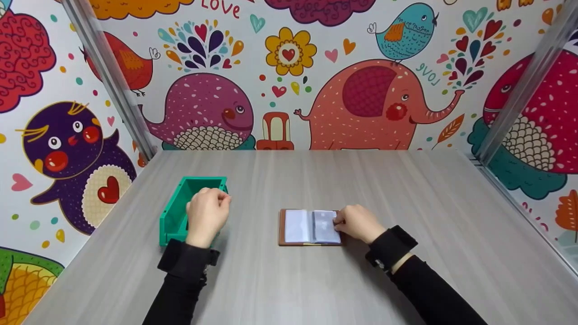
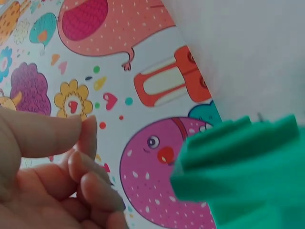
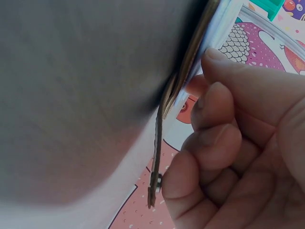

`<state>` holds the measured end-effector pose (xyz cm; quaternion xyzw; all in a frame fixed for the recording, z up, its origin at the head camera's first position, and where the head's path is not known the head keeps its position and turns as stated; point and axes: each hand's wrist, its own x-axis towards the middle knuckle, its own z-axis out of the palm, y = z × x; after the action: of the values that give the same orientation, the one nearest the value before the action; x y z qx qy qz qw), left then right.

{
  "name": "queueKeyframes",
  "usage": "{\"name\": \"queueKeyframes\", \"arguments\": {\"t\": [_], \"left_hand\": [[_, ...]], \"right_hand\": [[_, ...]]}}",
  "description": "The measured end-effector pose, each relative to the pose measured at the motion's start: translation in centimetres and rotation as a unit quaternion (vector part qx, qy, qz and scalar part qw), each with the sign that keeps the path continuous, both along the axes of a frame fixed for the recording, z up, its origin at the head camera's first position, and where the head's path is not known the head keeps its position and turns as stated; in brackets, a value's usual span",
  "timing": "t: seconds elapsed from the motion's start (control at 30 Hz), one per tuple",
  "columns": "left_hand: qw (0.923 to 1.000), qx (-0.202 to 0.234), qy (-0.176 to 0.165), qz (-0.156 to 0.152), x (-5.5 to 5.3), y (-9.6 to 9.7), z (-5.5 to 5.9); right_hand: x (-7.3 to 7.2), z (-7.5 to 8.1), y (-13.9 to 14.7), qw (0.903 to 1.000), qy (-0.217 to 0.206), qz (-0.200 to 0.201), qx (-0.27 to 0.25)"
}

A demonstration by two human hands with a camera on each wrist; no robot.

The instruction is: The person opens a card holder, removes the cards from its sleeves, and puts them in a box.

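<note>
Fingers of the left hand (image 1: 207, 214) were curled, thumb tip against forefinger with nothing visible between, over the green bin (image 1: 173, 226). To the right, the wallet (image 1: 310, 228) lay open on the table (image 1: 257, 280) — light, by its look, with a soft cover and limp, probably slick sleeves (image 1: 296, 225), best taken by their outer edge. It was brown outside, the sleeves whitish, greyer on the right; a flap with a small stud (image 3: 158, 182) stuck out. The right hand (image 1: 360, 222) pinched the right edge — thumb on top.
</note>
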<state>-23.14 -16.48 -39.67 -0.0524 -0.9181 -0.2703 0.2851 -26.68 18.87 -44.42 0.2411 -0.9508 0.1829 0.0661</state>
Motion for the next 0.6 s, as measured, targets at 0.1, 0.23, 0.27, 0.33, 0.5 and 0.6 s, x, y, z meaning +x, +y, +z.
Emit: {"name": "queueKeyframes", "arguments": {"t": [0.1,0.23,0.27,0.33,0.5,0.6], "left_hand": [[1.0,-0.003,0.001,-0.003,-0.1,0.8,-0.2],[0.9999,-0.012,0.003,-0.012,-0.5,1.9,-0.6],[0.9998,-0.013,0.002,-0.015,-0.6,2.1,-0.7],[0.9997,-0.013,-0.005,-0.02,-0.8,2.7,-0.9],[0.999,-0.015,-0.029,-0.032,-1.0,4.0,-1.3],[0.9981,-0.023,-0.038,-0.042,-1.0,4.8,-1.6]], "right_hand": [[0.0,0.0,0.0,1.0,-0.001,0.0,0.0],[0.0,0.0,0.0,1.0,0.001,0.003,-0.001],[0.0,0.0,0.0,1.0,0.002,0.004,-0.002],[-0.1,-0.1,0.0,1.0,0.003,0.008,-0.003],[0.0,-0.1,0.0,0.9999,0.004,0.01,-0.005],[-0.1,-0.1,0.0,1.0,0.002,0.007,-0.006]]}}
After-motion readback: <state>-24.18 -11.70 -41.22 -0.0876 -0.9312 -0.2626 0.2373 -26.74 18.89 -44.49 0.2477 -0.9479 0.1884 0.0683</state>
